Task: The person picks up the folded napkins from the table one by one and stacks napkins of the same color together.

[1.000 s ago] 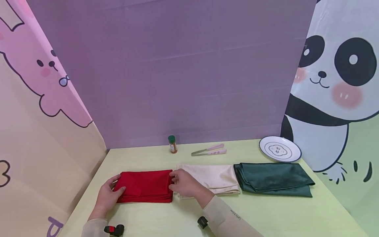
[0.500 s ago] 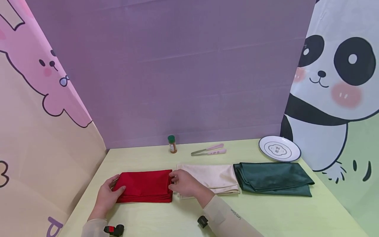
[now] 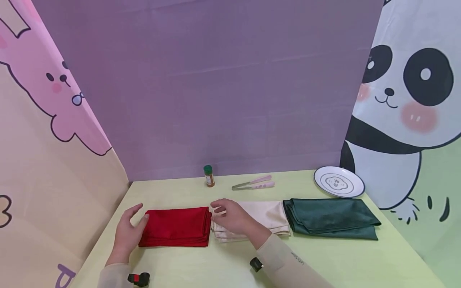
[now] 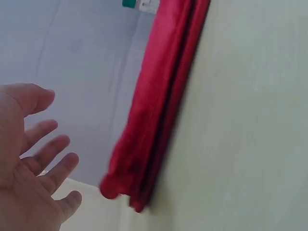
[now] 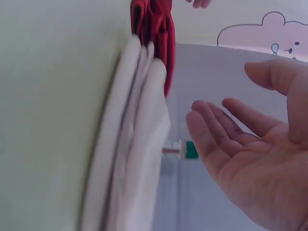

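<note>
**Two open hands flank a folded red cloth**

The red cloth (image 3: 176,226) lies on the pale green desk (image 3: 223,268) as a neat rectangle, folded several times, its smooth satin-like surface faintly glossy. It sits at the left end of a row of three folded cloths: a cream cloth (image 3: 264,214) just beside its right edge, then a dark green cloth (image 3: 331,218) further right.

The left hand (image 3: 129,232) hovers at the red cloth's left edge with fingers spread and relaxed, gripping nothing. The right hand (image 3: 234,217) is above the seam where red meets cream, fingers loosely extended, also empty.

At the back of the desk stand a small spice jar (image 3: 209,176) with a green cap, a pair of metal tongs (image 3: 253,184) with pink handles and a round white plate (image 3: 338,182).

The left wrist view adds the cloth's stacked layers seen edge-on, thick and rounded at the folds, with the palm clear of them. The right wrist view shows the cream cloth's soft layered edge meeting the red one, and the open palm held off the fabric
</note>
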Tool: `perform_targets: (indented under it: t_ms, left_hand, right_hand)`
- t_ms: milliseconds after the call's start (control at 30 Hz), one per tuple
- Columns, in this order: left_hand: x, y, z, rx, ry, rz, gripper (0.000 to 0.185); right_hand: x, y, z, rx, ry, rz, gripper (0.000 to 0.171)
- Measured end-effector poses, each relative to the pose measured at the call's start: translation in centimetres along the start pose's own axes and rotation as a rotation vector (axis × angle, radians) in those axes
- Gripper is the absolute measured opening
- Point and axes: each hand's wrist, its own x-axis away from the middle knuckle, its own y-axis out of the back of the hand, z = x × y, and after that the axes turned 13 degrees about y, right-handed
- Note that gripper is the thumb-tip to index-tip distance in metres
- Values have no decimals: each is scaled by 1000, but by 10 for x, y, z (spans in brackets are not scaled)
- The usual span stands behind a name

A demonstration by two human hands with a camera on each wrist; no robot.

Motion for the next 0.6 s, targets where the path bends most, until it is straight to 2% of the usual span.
perform_targets:
  t_ms: [200, 433, 600]
  left_hand:
    - [-3, 4, -16, -53, -100, -20, 53]
    - [-9, 1, -31, -69, -209, -23, 55]
    - [-13, -1, -45, -104, -279, -37, 55]
  right_hand:
    - [12, 26, -6, 116, 46, 0, 51]
    - [31, 59, -11, 170, 66, -80, 56]
    - [44, 86, -9, 269, 99, -133, 60]
